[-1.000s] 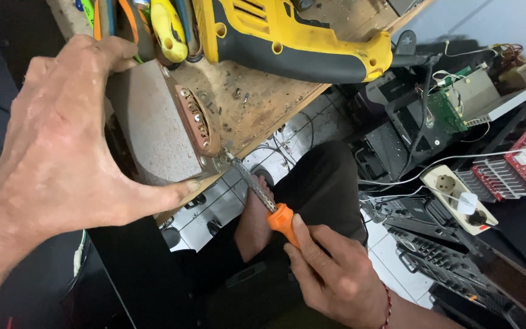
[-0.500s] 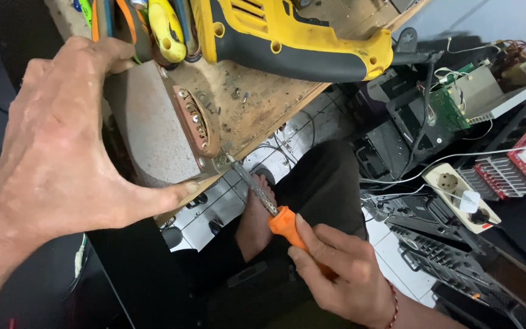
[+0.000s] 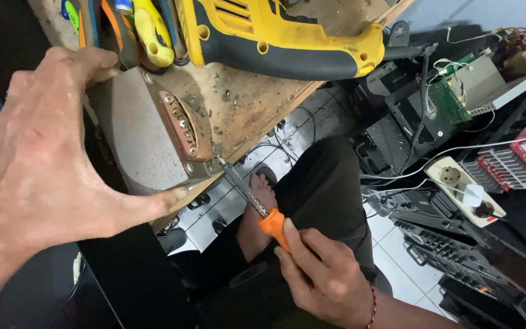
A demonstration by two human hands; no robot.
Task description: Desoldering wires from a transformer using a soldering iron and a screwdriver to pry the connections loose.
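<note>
Gripping the orange-handled screwdriver (image 3: 257, 201), the right hand (image 3: 330, 277) is closed around its handle, the tip set at a screw on the grey speaker (image 3: 132, 137), which is clamped by the spread left hand (image 3: 44, 164) at the bench (image 3: 257, 100) edge, below a yellow drill (image 3: 275, 36).

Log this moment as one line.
left hand: grips grey part | right hand: holds screwdriver, tip at part's corner screw | yellow drill on bench
</note>
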